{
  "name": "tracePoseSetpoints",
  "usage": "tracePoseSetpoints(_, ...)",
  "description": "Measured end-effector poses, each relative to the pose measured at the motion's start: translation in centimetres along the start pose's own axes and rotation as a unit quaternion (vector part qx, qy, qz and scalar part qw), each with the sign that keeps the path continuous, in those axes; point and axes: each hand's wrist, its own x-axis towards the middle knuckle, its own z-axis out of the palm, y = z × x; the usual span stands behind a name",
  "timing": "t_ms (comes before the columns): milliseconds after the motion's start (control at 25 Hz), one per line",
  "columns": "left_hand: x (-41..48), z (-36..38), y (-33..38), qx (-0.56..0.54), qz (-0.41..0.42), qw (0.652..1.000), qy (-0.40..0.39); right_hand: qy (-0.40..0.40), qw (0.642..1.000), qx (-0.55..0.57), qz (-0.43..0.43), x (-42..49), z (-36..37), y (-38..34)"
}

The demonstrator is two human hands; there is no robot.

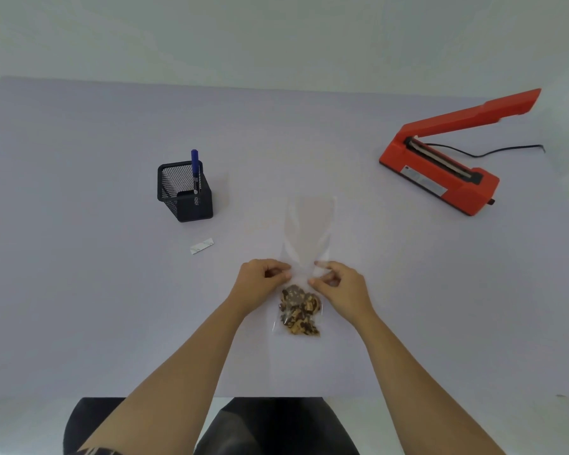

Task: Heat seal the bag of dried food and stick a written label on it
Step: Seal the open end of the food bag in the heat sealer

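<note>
A clear plastic bag (306, 231) lies on the table in front of me, with brown dried food (299, 310) bunched in its near end. My left hand (263, 279) pinches the bag's left side just above the food. My right hand (339, 284) pinches its right side at the same height. The bag's empty upper part stretches away from me, flat on the table. A red heat sealer (440, 169) stands at the far right with its arm raised. A small white label (201, 245) lies to the left of the bag.
A black mesh pen holder (184, 192) with a blue marker (195, 169) stands at the left, behind the label. The sealer's black cord (493, 151) trails off to the right. The table's near edge (276, 397) runs just above my lap.
</note>
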Motion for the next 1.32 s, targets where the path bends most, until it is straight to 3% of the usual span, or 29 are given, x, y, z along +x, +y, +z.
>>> tracePoseSetpoints(320,-0.2,1.1,0.2,0.047,0.018,0.996,0.072,0.05,0.993,-0.103,-0.014,0.1,0.9,-0.2)
tracePoseSetpoints(480,0.0,1.4,0.1,0.143,0.083,0.983,0.081,0.019,0.982,-0.159,-0.099,0.4,0.6,-0.4)
tracePoseSetpoints(600,0.2,1.7,-0.1,0.237,0.194,0.951,0.033,-0.052,0.958,-0.238,-0.149,1.3,0.4,-0.4)
tracePoseSetpoints(880,1.3,1.2,0.9,0.292,0.116,0.949,-0.006,-0.04,0.958,-0.238,-0.152,2.5,0.5,-1.0)
tracePoseSetpoints(1160,4.1,-0.8,1.7,0.357,0.156,0.913,-0.122,-0.074,0.954,-0.246,-0.152,4.1,0.0,-1.1)
tracePoseSetpoints(1320,5.4,-1.8,1.8,0.352,0.143,0.914,-0.145,-0.119,0.937,-0.288,-0.16,5.3,-0.9,-1.8)
